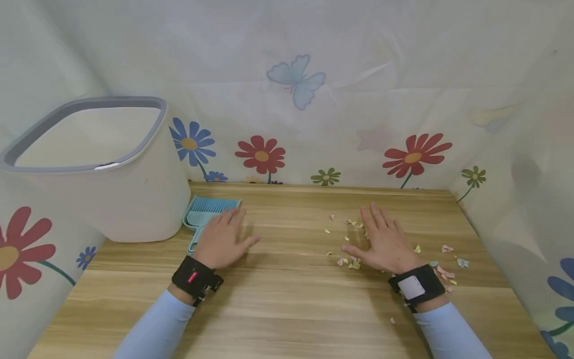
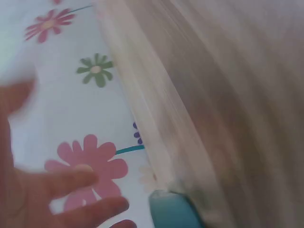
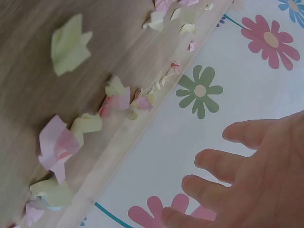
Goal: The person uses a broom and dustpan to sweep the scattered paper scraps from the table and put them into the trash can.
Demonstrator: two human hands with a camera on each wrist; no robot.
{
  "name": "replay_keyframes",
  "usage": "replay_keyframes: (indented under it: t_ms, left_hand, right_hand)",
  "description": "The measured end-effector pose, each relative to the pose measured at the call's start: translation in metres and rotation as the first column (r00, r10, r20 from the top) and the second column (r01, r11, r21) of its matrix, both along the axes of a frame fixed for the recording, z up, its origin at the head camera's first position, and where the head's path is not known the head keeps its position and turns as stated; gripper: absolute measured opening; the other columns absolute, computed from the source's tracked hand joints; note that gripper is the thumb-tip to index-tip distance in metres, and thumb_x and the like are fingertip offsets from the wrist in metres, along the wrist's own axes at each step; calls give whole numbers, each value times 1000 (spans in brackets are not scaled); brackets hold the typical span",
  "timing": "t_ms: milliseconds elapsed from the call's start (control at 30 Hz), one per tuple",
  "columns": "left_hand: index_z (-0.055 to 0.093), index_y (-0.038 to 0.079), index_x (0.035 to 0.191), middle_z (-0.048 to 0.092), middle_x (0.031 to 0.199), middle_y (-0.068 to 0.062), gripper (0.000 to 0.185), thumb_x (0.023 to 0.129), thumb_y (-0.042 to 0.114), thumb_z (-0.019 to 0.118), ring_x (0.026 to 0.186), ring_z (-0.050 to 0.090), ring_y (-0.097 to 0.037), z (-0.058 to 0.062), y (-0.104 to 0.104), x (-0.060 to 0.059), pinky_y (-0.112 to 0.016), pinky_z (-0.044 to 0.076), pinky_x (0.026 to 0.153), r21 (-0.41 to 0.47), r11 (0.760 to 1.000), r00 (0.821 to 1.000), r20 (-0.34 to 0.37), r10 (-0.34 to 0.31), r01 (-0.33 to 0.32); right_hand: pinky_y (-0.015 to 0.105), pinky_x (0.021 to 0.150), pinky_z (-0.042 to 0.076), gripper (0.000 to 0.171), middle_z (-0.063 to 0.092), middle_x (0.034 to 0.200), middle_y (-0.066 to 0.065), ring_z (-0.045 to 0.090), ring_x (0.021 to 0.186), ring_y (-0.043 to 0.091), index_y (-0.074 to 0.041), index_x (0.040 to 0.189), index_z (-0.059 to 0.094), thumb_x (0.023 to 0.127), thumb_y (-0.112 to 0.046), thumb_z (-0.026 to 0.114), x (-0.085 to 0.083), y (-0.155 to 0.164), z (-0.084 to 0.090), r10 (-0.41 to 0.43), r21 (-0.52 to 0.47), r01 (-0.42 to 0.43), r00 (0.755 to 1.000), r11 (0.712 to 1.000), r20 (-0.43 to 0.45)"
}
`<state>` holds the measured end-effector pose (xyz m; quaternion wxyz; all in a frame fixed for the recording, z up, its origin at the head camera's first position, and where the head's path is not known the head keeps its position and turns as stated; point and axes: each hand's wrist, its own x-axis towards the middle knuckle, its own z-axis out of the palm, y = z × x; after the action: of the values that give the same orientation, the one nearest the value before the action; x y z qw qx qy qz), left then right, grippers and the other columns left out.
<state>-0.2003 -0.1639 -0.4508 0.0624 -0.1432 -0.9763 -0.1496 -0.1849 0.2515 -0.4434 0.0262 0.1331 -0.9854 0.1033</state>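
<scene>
My left hand lies flat and open on the wooden table, its fingertips reaching over the edge of a small light-blue dustpan and brush. In the left wrist view the fingers are spread and a blue corner of the dustpan shows. My right hand also lies flat and open, among several scraps of crumpled coloured paper. The right wrist view shows the paper scraps close up and my straight fingers holding nothing.
A large white bin with a grey rim stands at the back left, next to the dustpan. A flower-printed cloth walls in the table at the back and both sides. More scraps lie to the right of my right hand.
</scene>
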Motion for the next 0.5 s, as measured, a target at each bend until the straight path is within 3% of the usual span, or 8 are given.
replay_keyframes:
  t_ms: [100,233,333,400,500]
  left_hand:
    - [52,0,149,57,146,-23,67,106,51,51,136,53,-43,7,-20,11,-60,41,112,168,984,999,0,54,-54]
    - [56,-5,140,62,130,-25,49,109,33,49,123,56,-42,10,-52,28,-58,41,105,360,916,982,6,188,-178]
    - [52,-10,139,58,127,-28,46,110,26,47,120,55,-44,6,-74,37,-56,40,104,471,838,958,67,280,-278]
    - [45,-12,143,53,133,-30,50,111,27,43,124,52,-43,3,-85,40,-53,39,106,514,783,936,175,306,-352]
    - [31,-13,150,48,138,-30,58,113,30,36,119,57,-33,-2,-96,40,-44,50,101,612,652,885,408,225,-448]
  right_hand:
    - [72,118,24,112,23,167,30,24,153,52,2,162,27,88,-77,59,0,-1,0,16,-16,-17,999,1000,-33]
    - [69,119,26,105,32,163,30,31,150,50,2,159,33,90,-73,62,0,-2,0,34,-34,-36,996,999,-80]
    - [67,119,27,102,36,160,29,34,148,50,2,157,37,90,-72,62,-1,-4,0,37,-32,-41,994,999,-107]
    - [67,119,29,100,38,159,29,36,147,49,1,156,39,90,-71,62,-1,-5,-1,39,-30,-43,991,999,-126]
    - [67,117,31,99,41,156,29,39,145,49,1,155,41,90,-71,63,-1,-5,-2,42,-26,-46,988,999,-146]
